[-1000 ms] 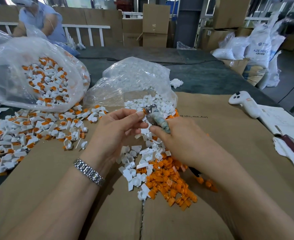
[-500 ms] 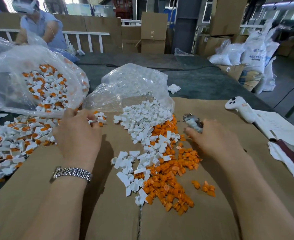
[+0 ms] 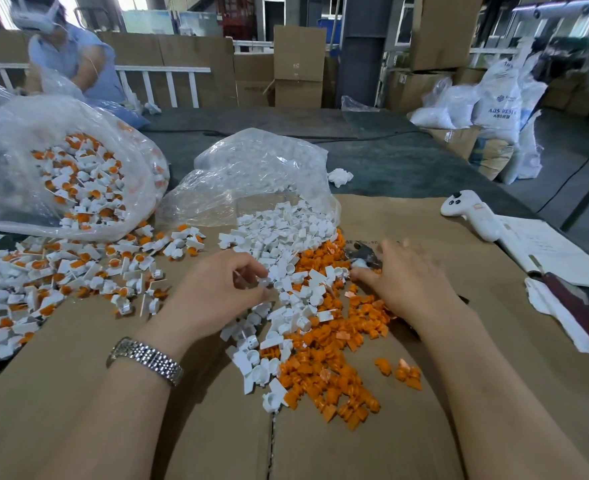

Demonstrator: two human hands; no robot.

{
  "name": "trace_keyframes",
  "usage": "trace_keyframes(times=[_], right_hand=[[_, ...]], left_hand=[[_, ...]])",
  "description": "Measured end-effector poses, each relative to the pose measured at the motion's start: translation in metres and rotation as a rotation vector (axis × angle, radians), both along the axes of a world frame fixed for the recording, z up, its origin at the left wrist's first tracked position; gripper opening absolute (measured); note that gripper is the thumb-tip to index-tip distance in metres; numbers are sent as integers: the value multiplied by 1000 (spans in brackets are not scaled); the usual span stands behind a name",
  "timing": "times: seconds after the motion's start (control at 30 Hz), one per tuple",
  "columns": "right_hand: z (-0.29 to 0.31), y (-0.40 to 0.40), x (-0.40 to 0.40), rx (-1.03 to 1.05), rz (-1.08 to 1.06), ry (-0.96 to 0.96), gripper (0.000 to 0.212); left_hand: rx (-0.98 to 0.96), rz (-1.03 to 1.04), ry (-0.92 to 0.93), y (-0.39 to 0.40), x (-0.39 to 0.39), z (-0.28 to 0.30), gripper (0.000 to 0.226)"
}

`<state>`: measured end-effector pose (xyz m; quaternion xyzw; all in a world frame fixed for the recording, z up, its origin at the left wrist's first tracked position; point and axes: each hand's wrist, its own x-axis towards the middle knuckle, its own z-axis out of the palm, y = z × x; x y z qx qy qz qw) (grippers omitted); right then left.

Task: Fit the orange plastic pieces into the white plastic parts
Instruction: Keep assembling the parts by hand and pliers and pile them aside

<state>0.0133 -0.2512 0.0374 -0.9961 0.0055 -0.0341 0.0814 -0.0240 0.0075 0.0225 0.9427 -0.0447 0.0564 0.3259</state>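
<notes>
Orange pieces [image 3: 324, 368] lie heaped on the cardboard [image 3: 442, 427] that covers the bench, nearest the viewer and spreading up between the two forearms. White parts [image 3: 279, 261] lie in a band just to the left of them, touching and partly mixed with the orange heap, and run up to the mouth of a clear bag [image 3: 251, 178]. The left hand [image 3: 217, 292], with a metal watch [image 3: 147, 358] on its wrist, rests at the left edge of the white band; its curled fingers and thumb pinch one white part. The right hand [image 3: 407, 275] lies on the upper right edge of the orange heap with fingers spread and fairly straight, its thumb touching the pieces; its grip looks relaxed and holds nothing. Just beyond its fingers lies a small grey metal tool [image 3: 362, 254], touching the hand or nearly so; which, I cannot tell. To the left, fitted white-and-orange parts [image 3: 61, 271] are scattered over the cardboard and spill from a larger clear bag [image 3: 61, 168]. On the right lie a white controller [image 3: 470, 213] and papers [image 3: 546, 251]. Farther off, a person [image 3: 68, 53] in a blue top sits across the bench, with cardboard boxes [image 3: 296, 64] and white sacks [image 3: 494, 109] behind.
</notes>
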Motion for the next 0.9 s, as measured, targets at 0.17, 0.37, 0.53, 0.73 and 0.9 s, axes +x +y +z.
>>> trace_keyframes(times=[0.17, 0.37, 0.53, 0.73, 0.9], right_hand=[[11, 5, -8, 121, 209, -24, 18], [10, 13, -12, 75, 266, 46, 22], [7, 17, -7, 171, 228, 82, 20], [3, 20, -2, 268, 219, 147, 24], [4, 20, -3, 195, 220, 126, 16]], left_hand=[[4, -11, -1, 2, 1, 0, 11], [-38, -124, 52, -4, 1, 2, 20], [61, -140, -4, -16, 2, -4, 11], [189, -110, -60, -22, 3, -7, 11], [259, -102, -76, -24, 2, -4, 9]])
